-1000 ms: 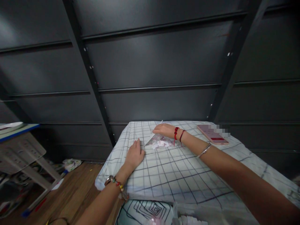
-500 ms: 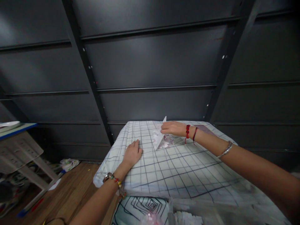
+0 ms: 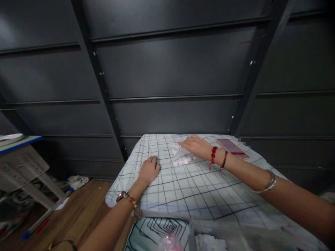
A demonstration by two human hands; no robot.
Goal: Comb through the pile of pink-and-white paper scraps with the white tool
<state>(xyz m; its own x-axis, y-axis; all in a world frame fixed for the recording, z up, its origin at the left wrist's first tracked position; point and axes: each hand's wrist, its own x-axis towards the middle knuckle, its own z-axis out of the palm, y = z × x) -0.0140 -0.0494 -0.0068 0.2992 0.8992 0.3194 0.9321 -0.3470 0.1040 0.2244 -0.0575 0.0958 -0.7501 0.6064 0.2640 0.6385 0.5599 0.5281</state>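
Observation:
My left hand (image 3: 149,170) lies flat on the white checked cloth (image 3: 191,195), palm down, with nothing in it. Over a small heap of pale pink-and-white scraps (image 3: 183,160) is my right hand (image 3: 196,145). Its fingers hold a thin white card (image 3: 180,151), which now leans low over the scraps and is partly hidden by the hand and blurred. A phone with a pinkish screen (image 3: 231,147) lies on the cloth just beyond my right wrist.
At the near edge are a clear plastic box (image 3: 235,233) with white pieces in it and a shiny pink item (image 3: 170,242). A desk with a blue edge (image 3: 23,144) stands left. Dark metal panels (image 3: 172,69) rise behind the cloth-covered surface.
The white card has gone from standing upright to leaning low over the scraps. My right hand has shifted slightly right, uncovering more of the phone. The left hand has barely moved.

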